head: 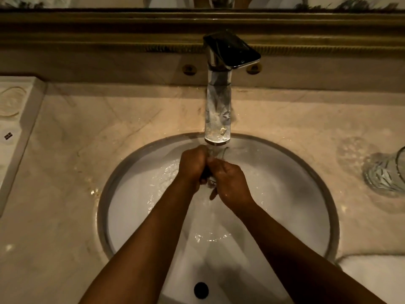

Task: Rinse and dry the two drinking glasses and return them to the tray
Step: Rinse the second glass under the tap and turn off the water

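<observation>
Glass point(212, 163) held under running tap point(217, 110) over sink point(285, 216), left hand point(192, 165) and right hand point(230, 183) curled round it. Best turned slowly, rim tilted, grip kept firm: wet glass judged slippery. Second glass point(388, 172) stood on table at right.

Single head view: I am looking steeply down, close over the sink point(311, 227), facing the faucet point(218, 110) and mirror frame point(87, 29).

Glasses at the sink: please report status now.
Both hands, left hand and right hand, grip one glass under the running faucet. Second glass on the counter at right. Nothing in the way.
</observation>
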A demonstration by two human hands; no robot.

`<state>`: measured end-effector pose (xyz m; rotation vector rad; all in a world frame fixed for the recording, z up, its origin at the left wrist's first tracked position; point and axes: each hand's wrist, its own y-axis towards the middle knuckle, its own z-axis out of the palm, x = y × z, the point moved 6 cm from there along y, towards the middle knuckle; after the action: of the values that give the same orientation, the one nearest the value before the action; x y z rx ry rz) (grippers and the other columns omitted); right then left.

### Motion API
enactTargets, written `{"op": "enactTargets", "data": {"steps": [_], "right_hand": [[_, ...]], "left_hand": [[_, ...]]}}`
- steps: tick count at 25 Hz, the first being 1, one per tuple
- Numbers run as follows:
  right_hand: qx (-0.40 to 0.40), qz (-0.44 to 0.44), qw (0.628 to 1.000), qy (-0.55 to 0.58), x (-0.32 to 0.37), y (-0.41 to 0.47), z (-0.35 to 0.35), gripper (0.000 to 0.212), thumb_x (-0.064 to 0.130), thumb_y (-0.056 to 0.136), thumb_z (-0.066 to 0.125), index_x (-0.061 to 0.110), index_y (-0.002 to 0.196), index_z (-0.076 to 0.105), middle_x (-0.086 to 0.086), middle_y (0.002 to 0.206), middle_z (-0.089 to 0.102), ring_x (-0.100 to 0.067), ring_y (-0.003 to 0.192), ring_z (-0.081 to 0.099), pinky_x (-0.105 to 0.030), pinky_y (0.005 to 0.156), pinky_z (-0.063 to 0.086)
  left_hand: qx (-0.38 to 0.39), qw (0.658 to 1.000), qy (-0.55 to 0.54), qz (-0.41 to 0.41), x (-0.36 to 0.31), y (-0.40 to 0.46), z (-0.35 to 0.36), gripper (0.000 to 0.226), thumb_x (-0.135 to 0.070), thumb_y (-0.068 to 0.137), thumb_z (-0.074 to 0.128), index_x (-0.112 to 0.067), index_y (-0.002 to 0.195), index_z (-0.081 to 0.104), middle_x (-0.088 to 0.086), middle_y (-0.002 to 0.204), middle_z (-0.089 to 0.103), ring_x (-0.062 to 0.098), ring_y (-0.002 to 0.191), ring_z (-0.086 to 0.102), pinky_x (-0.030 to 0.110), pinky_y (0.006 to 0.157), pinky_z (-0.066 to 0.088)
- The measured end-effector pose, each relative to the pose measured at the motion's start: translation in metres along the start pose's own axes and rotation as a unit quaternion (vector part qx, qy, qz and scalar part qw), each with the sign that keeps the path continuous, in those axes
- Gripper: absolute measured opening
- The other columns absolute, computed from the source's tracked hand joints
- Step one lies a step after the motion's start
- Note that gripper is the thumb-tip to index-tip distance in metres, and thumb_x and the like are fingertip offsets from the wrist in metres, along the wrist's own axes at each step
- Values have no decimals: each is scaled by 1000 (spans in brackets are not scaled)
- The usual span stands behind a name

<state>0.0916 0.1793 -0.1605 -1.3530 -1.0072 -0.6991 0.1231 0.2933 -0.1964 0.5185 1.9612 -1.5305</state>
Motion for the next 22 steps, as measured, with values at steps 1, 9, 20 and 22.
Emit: {"op": "enactTargets", "data": {"steps": [1, 9, 20, 22], "right_hand": [[24, -74, 992, -96, 5, -1, -2, 34, 40, 103, 50, 18, 94, 75, 3, 80, 76, -18, 68, 71, -34, 59, 56], [196, -334, 787, -481, 28, -5, 4, 35, 49, 100, 48, 25, 112, 70, -1, 101, 73, -20, 91, 67, -27, 66, 43], [-3, -73, 937, -340, 17, 11, 9, 59, 62, 100, 34, 23, 67, 63, 5, 60, 63, -12, 59, 63, -32, 66, 54], [60, -148, 923, -351, 21, 6, 8, 44, 51, 103, 42, 18, 86, 67, 4, 75, 65, -12, 71, 63, -31, 71, 52]], "left_hand": [[51, 995, -64, -52, 3, -1, 1, 28, -20, 98, 47, -8, 77, 62, 8, 63, 58, 16, 39, 49, 19, 37, 35], [333, 916, -130, -182, 36, -19, 0, 43, -46, 90, 48, -9, 71, 59, 2, 52, 55, 11, 30, 41, 12, 31, 25], [5, 959, -282, -10, 51, -27, 10, 29, -35, 95, 61, -8, 89, 71, 15, 90, 71, 28, 83, 71, 37, 72, 56], [67, 963, -252, -65, 44, -25, 9, 31, -35, 95, 56, -12, 77, 68, 10, 74, 66, 22, 66, 67, 27, 56, 48]]}}
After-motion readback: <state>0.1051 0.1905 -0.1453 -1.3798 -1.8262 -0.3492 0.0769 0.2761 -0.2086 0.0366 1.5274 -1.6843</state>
